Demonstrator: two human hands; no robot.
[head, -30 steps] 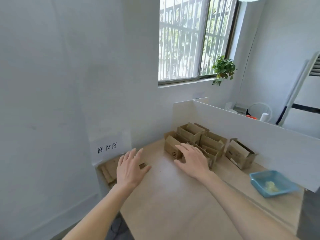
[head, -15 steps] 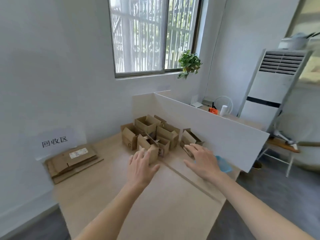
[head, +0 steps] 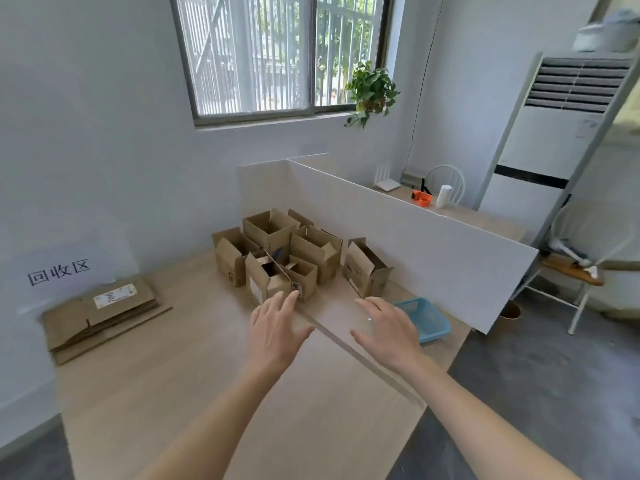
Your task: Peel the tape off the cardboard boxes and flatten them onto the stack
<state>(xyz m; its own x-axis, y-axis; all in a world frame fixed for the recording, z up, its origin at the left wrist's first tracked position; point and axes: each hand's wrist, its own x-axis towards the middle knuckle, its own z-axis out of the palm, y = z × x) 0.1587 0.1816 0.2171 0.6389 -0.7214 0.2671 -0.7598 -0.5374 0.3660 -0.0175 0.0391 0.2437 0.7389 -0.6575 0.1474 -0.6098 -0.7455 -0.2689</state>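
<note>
- Left hand [head: 275, 332]: fingers spread and straight, holding nothing, poised above the tabletop [head: 194, 386] just short of the nearest box.
- Right hand [head: 388, 332]: fingers likewise extended and empty, partly overlapping the blue basket [head: 431, 318] in view.
- Cardboard boxes [head: 280, 252]: an upright cluster with flaps open, near the white partition [head: 415, 244]; one separate box [head: 365, 271] stands to its right.
- Flattened stack [head: 100, 315]: lies at the tabletop's left, below a wall sign [head: 59, 271].
</note>
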